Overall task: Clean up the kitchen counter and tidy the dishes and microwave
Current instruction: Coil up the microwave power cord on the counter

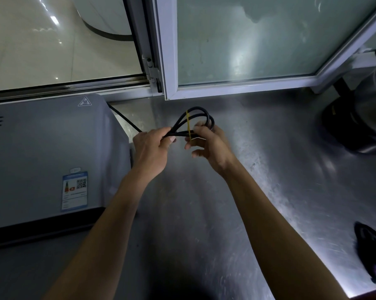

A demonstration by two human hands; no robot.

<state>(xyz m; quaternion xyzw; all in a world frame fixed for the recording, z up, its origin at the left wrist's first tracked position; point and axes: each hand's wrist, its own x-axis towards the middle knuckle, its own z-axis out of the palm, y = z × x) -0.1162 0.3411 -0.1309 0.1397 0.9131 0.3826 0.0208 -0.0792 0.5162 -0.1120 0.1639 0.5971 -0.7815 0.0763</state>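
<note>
Cord (199, 118) from the microwave (48, 161) is being held looped above the counter (258, 169), gripped by the left hand (150, 148) and pinched with a yellow band (188, 126) by the right hand (208, 144). Slippage of the stretched band is being risked, letting the loops spring apart.

hands (151, 146) (206, 144) holding looped cord (195, 120), microwave (48, 161)

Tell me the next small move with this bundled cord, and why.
Probably wind the yellow tie around the looped black cord again and fasten it. The left hand grips the gathered strands, the right hand pinches the tie at the loops, and the tie looks loose; the cord runs back behind the microwave.
</note>
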